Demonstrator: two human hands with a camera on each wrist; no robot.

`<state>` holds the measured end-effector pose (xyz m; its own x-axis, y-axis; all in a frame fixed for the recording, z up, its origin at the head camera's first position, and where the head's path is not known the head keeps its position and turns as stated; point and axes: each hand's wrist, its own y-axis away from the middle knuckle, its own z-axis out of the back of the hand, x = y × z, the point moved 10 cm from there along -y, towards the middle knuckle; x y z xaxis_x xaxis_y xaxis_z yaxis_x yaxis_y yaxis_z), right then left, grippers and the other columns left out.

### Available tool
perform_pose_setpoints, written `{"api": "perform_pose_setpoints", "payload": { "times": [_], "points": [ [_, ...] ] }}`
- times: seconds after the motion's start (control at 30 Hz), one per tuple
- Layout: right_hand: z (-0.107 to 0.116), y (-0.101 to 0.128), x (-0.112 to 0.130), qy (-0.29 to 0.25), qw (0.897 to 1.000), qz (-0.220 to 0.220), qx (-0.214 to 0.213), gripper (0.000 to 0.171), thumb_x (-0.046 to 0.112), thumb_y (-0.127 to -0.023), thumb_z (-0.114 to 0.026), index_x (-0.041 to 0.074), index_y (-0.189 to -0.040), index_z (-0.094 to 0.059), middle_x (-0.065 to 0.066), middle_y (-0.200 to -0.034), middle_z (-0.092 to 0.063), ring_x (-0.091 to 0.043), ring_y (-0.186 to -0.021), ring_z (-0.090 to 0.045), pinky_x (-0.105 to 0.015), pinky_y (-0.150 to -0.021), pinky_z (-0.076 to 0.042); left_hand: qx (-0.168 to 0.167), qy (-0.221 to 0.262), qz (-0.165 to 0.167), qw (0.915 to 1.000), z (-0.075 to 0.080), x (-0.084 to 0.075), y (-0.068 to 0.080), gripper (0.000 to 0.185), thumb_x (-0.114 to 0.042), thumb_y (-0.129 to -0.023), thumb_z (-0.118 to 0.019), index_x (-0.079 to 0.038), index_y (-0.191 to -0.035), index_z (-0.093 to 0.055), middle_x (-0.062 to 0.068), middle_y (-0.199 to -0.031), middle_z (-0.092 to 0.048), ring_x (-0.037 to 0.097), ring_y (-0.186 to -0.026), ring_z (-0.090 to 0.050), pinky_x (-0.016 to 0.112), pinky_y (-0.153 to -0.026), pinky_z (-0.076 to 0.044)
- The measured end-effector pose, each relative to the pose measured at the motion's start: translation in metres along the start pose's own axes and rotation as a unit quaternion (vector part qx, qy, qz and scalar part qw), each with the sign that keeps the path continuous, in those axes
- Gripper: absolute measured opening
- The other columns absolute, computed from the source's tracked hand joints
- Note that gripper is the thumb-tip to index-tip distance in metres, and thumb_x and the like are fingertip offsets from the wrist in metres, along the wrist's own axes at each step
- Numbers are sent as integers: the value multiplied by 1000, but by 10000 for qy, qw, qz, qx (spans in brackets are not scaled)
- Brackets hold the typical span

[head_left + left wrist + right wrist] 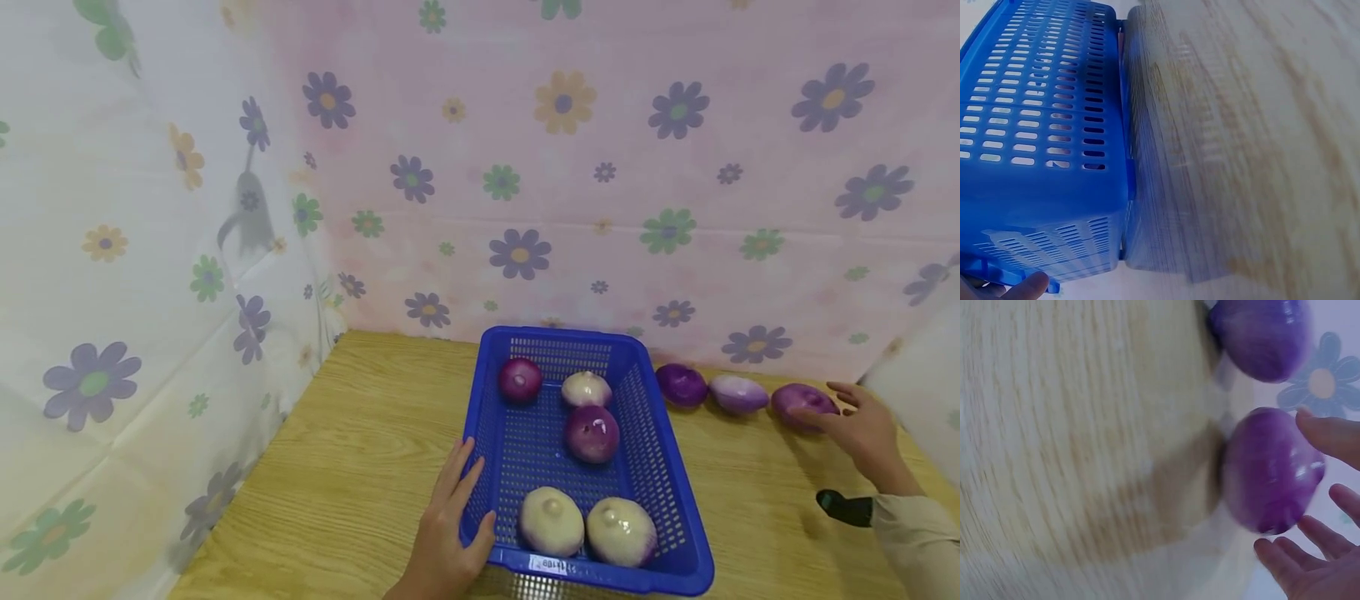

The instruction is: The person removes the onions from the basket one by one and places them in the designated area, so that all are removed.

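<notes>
My left hand (pixel 452 521) rests at the near left corner of a blue plastic basket (pixel 678 500), fingers straight along its rim. The left wrist view shows a fingertip (pixel 1030 286) by the rim. Inside the basket lie two red onions (pixel 592 434) and three paler onions (pixel 551 522). My right hand (pixel 862 429) is at the rightmost purple onion (pixel 802 406) on the table. In the right wrist view that onion (pixel 1272 472) sits between the spread thumb and fingers, which are not closed round it.
Left of that onion, a pale purple onion (pixel 738 394) and a dark purple onion (pixel 682 385) stand in a row by the back wall. A flowered cloth (pixel 465 150) hangs behind and beside the wood-grain table (pixel 360 450). A dark strap end (pixel 843 507) juts from the right sleeve (pixel 911 533).
</notes>
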<state>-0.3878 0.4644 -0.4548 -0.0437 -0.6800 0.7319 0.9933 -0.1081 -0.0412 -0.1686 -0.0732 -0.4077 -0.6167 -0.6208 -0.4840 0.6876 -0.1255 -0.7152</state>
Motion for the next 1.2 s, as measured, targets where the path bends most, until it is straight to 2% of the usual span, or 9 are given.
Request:
{"api": "perform_pose_setpoints", "payload": {
  "times": [0.1, 0.33, 0.47, 0.57, 0.63, 0.73, 0.8, 0.9, 1.2],
  "points": [
    [4, 4, 11, 46, 9999, 114, 68, 81, 33, -91, -60, -14, -143, -18, -45, -142, -11, -66, -123, -16, -72, -85, -30, 5, 42, 29, 10000, 1, -1, 0, 58, -9, -74, -65, 8, -128, -52, 21, -144, -37, 43, -132, -33, 24, -110, -21],
    [15, 8, 36, 198, 9992, 220, -270, 75, 28, -91, -60, -14, -141, -22, -42, -144, -12, -64, -124, -17, -73, -84, -31, 42, 54, 109, 9999, 1, 0, 0, 60, -10, -74, -64, 4, -131, -51, 20, -145, -37, 41, -133, -33, 24, -110, -22],
    [16, 11, 53, 240, 9985, 407, -270, 76, 31, -91, -61, -10, -143, -25, -38, -146, -16, -62, -124, -22, -72, -83, -33, 57, 49, 152, 9999, 0, 2, 0, 59, -10, -75, -64, 5, -130, -52, 20, -145, -37, 39, -134, -32, 23, -110, -22],
    [15, 14, 69, 355, 9976, 566, -195, 77, 34, -89, -63, -5, -145, -27, -38, -143, -23, -60, -121, -28, -65, -77, -40, 54, 58, 148, 9999, 0, 2, 0, 58, -10, -75, -65, 7, -129, -52, 20, -145, -37, 39, -134, -32, 23, -110, -22],
    [14, 17, 81, 345, 9969, 693, -97, 75, 35, -88, -66, -1, -145, -32, -37, -141, -29, -57, -119, -33, -47, -75, -49, 57, 70, 143, 9999, 0, 2, 0, 58, -10, -75, -65, 8, -128, -52, 20, -145, -37, 39, -134, -32, 23, -110, -22],
    [13, 23, 100, 249, 9953, 934, 52, 66, 33, -86, -69, 8, -140, -42, -14, -134, -46, -26, -114, -50, -20, -66, -47, 50, 92, 120, 9999, 1, 1, 0, 58, -10, -75, -65, 8, -128, -52, 21, -145, -37, 39, -134, -32, 23, -110, -22],
    [11, 27, 113, 164, 9932, 1141, 146, 57, 30, -85, -70, 11, -134, -47, 6, -122, -49, -2, -102, -49, -8, -62, -41, 46, 129, 109, 9998, 1, 1, -1, 58, -9, -75, -65, 8, -128, -52, 21, -145, -37, 40, -134, -32, 24, -110, -21],
    [7, 34, 131, 108, 9904, 1341, 312, 51, 28, -86, -69, 11, -130, -49, 24, -112, -42, 15, -92, -39, -6, -63, -40, 54, 183, 117, 9997, 1, 1, -2, 58, -9, -75, -65, 9, -128, -51, 22, -145, -36, 41, -134, -31, 24, -110, -20],
    [-10, 50, 172, 60, 9838, 1664, 662, 49, 25, -88, -67, 6, -130, -50, 28, -111, -47, 15, -96, -45, -9, -67, -42, 80, 245, 98, 9996, 0, 2, 0, 58, -9, -75, -65, 10, -128, -51, 23, -145, -36, 41, -134, -30, 24, -110, -20]
  ]
}}
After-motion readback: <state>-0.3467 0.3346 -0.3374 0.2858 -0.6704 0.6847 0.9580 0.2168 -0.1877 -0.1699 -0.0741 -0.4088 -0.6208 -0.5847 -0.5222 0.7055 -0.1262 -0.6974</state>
